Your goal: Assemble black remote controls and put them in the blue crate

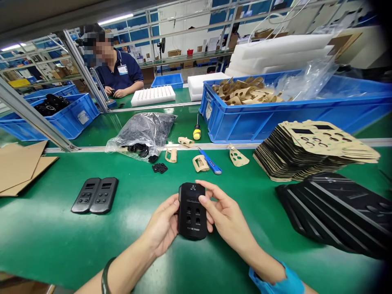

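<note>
Between my two hands is a black plastic faceplate [192,212] with white lettering, a dark window near its top and several button holes. My left hand [163,224] grips its left edge, thumb along the side. On the right edge and upper face, my right hand [225,214] pinches it with thumb and fingers. To the left lie two similar black panels [94,196] side by side, with buttons showing in their holes. Beyond the faceplate are a small black rubber button pad [159,168], curled tan backing papers [200,163] and a blue utility knife [210,161].
A clear bag of black parts [143,132] and a yellow screwdriver [197,131] lie farther back. At right stand stacked adhesive sheets [306,155] and stacked black panels [333,208]. A blue bin [245,126] holds paper scraps. Cardboard [21,167] lies left; a co-worker [119,73] sits opposite.
</note>
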Available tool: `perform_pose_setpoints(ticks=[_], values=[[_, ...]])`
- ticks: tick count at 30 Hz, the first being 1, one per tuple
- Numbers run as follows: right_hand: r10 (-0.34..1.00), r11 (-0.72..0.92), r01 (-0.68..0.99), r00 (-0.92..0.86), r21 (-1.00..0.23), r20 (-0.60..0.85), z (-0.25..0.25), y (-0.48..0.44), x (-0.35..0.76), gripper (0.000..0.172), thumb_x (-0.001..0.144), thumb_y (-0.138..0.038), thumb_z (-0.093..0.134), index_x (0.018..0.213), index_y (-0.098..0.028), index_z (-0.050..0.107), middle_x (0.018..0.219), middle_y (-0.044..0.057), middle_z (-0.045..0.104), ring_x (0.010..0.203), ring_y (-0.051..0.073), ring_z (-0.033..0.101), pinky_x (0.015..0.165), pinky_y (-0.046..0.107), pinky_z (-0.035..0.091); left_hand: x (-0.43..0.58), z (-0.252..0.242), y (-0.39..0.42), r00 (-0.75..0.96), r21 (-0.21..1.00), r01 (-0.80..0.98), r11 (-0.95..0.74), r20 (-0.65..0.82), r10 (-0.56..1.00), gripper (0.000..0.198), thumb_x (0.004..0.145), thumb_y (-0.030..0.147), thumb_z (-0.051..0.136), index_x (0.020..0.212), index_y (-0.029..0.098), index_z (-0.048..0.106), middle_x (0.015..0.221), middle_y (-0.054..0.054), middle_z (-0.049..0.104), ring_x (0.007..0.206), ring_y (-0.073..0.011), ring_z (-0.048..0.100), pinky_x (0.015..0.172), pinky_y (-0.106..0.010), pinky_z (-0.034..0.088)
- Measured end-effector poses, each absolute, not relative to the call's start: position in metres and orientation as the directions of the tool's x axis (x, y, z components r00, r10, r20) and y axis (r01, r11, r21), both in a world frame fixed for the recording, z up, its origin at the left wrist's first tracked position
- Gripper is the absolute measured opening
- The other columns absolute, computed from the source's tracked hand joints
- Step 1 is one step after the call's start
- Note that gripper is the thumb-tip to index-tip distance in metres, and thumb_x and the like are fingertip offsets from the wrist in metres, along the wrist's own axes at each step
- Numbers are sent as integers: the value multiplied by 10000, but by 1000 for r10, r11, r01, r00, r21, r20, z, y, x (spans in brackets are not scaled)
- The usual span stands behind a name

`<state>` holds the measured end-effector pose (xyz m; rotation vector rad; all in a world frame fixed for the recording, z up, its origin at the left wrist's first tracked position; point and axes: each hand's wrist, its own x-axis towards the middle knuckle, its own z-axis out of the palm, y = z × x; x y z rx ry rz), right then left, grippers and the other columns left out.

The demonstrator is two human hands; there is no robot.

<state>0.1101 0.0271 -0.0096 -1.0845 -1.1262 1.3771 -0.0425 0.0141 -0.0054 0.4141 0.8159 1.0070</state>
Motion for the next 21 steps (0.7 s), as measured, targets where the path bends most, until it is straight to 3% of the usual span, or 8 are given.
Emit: perform_pose_setpoints(ticks=[15, 21], values=[[993, -61, -81, -104, -995, -52, -18, 28, 109, 397, 831, -432, 604, 1166, -224, 563, 699, -78, 421, 355, 35, 464, 309, 168, 402, -43, -4, 13, 267, 659, -582, 476, -398, 877, 299, 851, 230, 623, 1136, 142, 603, 958, -75, 703, 895, -184, 656, 850, -300, 469], [997, -34, -45, -76, -998, -30, -20, 28, 109, 388, 837, -420, 596, 1157, -203, 557, 679, -79, 413, 369, 46, 462, 319, 178, 424, -41, -5, 9, 271, 723, -527, 446, -354, 895, 380, 855, 295, 626, 1205, 163, 561, 1058, -89, 690, 1006, -217, 627, 898, -332, 448]])
